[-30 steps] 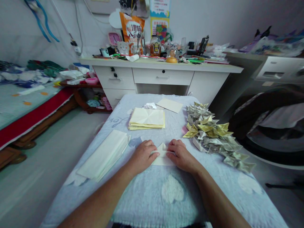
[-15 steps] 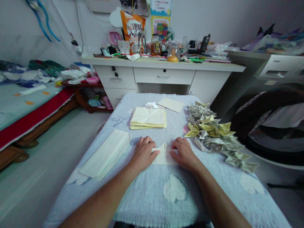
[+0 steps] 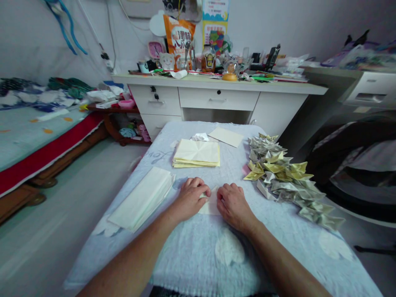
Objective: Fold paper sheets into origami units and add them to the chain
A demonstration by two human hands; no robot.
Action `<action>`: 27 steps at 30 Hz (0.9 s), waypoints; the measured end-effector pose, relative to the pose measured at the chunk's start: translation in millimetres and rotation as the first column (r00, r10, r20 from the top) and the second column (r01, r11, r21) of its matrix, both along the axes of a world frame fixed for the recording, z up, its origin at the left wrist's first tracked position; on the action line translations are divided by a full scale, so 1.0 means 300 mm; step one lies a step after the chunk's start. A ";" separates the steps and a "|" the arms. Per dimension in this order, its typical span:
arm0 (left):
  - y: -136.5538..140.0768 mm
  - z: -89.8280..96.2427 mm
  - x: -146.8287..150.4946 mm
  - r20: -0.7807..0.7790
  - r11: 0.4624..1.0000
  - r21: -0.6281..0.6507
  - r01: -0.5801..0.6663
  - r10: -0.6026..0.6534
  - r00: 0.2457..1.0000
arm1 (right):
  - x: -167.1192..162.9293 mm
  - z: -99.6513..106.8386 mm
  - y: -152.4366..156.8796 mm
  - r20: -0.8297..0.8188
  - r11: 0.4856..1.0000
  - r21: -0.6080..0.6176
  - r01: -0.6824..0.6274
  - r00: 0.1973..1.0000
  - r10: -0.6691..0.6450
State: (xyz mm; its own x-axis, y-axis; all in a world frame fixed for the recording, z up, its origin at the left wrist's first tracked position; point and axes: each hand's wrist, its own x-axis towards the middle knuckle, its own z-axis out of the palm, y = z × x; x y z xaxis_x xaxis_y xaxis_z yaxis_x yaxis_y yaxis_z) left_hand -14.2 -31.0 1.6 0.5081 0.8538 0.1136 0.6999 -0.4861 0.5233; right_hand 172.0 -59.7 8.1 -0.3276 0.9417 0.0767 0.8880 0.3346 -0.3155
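Note:
A pale sheet of folding paper (image 3: 211, 207) with a pointed top lies on the cloth-covered table between my hands, mostly hidden by them. My left hand (image 3: 191, 199) pinches its left edge between thumb and fingers. Curled over the right side of the sheet, my right hand (image 3: 232, 203) grips it there, its thumb partly hidden. Left of my left hand rests a stack of long white paper (image 3: 144, 198). Beyond both hands is a pile of cream and yellow sheets (image 3: 198, 152), the top one creased. Folded paper pieces (image 3: 278, 177) in silver and gold lie heaped on the right.
A single cream sheet (image 3: 225, 136) and a crumpled white tissue (image 3: 200, 137) lie at the table's far end. Behind stands a white desk (image 3: 216, 99) crowded with jars and packets. A bed (image 3: 46, 128) is on the left, a washing machine (image 3: 371, 95) on the right.
My right hand has moved left, closer to my left hand, and its fingers have curled in over the paper. The whole view has shifted slightly.

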 end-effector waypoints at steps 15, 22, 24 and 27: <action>0.050 0.022 -0.065 -0.028 0.989 -0.145 0.037 -0.042 0.999 | 0.029 -0.010 0.001 0.027 0.980 0.012 0.199 0.980 -0.199; 0.054 0.025 -0.066 -0.031 0.986 -0.166 0.033 -0.038 0.999 | 0.123 -0.009 0.021 0.023 0.977 -0.108 0.185 0.983 -0.184; 0.054 0.027 -0.065 -0.030 0.986 -0.165 0.026 -0.032 0.999 | 0.140 0.001 0.023 0.015 0.979 -0.135 0.151 0.989 -0.150; 0.054 0.029 -0.067 -0.026 0.986 -0.167 0.015 -0.020 0.999 | 0.163 0.015 0.024 -0.015 0.979 -0.177 0.101 0.994 -0.105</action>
